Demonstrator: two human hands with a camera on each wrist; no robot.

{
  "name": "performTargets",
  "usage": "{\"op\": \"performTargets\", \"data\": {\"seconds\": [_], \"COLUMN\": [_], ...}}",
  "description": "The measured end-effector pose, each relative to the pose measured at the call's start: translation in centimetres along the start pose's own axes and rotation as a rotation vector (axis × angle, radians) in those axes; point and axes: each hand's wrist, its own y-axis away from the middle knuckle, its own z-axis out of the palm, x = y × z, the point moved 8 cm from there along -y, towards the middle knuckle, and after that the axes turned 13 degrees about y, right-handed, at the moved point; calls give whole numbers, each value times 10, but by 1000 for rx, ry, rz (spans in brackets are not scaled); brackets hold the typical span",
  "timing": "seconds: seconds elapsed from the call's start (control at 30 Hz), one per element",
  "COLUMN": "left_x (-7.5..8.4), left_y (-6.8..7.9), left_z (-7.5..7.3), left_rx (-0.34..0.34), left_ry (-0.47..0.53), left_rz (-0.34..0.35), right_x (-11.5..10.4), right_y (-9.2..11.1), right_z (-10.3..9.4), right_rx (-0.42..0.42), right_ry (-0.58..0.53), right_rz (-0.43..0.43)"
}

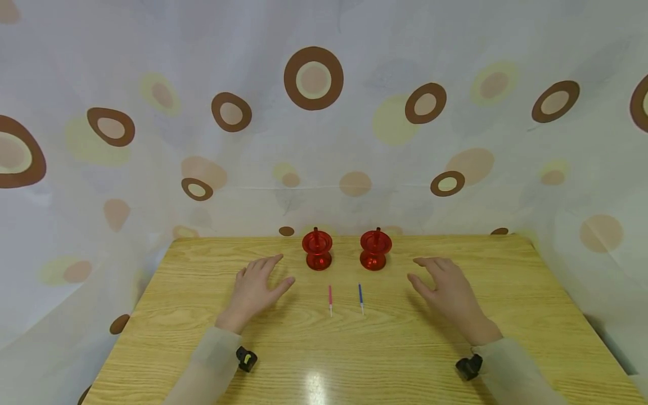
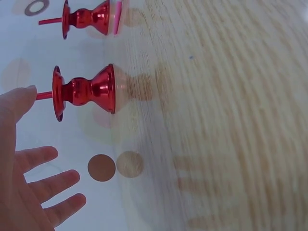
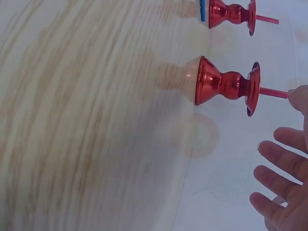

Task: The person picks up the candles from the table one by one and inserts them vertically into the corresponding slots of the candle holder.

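- left hand (image 2: 21,192) gets chopped by its wrist view's left edge, right hand (image 3: 297,199) by its right one
- those hands cover the rod tips of the left red stand (image 2: 83,91) and right red stand (image 3: 233,85)
- pink candle (image 2: 118,17) runs off the top in the left wrist cam, blue candle (image 3: 202,10) in the right
- sleeves (image 1: 210,363) exit the head view's bottom
- tiny blue speck (image 2: 191,57), honestly too small to tell

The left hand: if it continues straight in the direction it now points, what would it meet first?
The left hand would probably meet the nearer red holder first; depth is unclear, so it might pass beside or above it.
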Motion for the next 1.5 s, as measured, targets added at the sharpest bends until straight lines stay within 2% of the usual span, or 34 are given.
{"op": "performTargets", "data": {"seconds": [0.27, 0.47, 0.7, 1.1, 1.5], "left_x": [-1, 0, 0, 7, 11], "left_y": [-4, -7, -11, -19, -27], "left_z": [3, 4, 5, 6, 7], "left_rx": [-1, -14, 9, 35, 29], "left_ry": [6, 36, 69, 110, 132], "left_rz": [14, -5, 1, 15, 41], "right_x": [-9, -17, -25, -35, -52], "right_y": [-3, -6, -9, -12, -17], "right_z": [6, 11, 17, 26, 30], "right_rx": [-43, -56, -96, -114, -78], "right_ry": [-11, -26, -43, -56, -75], "right_rz": [5, 3, 13, 15, -22]}}
